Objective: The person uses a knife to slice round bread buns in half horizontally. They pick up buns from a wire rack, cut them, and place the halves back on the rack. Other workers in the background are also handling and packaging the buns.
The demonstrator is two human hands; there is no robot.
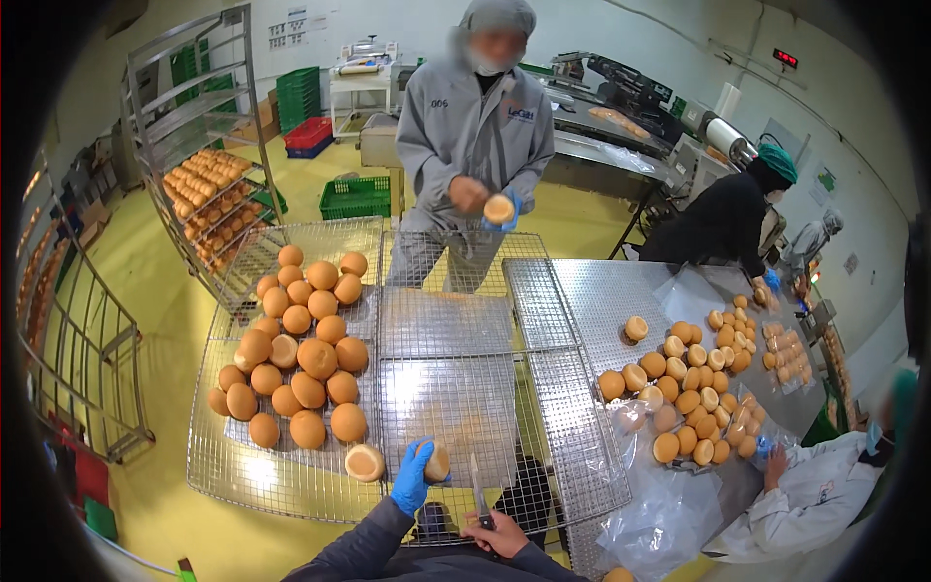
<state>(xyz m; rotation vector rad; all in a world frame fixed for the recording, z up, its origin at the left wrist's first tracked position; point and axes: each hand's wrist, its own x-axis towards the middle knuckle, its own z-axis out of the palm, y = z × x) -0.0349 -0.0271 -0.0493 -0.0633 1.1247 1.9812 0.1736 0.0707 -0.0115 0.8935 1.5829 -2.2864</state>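
Observation:
My left hand [410, 479], in a blue glove, grips a round bun [438, 463] over the wire rack table [281, 493]. Its fingers wrap round the bun's left side, and part of the paler underside shows. My bare right hand [499, 535] is closed round the dark handle of a knife [476, 477], whose blade points up and away from me, just right of the bun. Beside my left glove lies another bun [364, 463] with its pale side up. Many brown buns [316, 358] are heaped on the left half of the rack.
Across the rack a co-worker [475, 126] holds a bun. To the right, a metal table [592, 291] bears more buns [693, 398] and clear plastic bags [645, 529], with other people alongside. A rolling rack [199, 145] with bun trays stands far left; a green crate [355, 199] sits behind.

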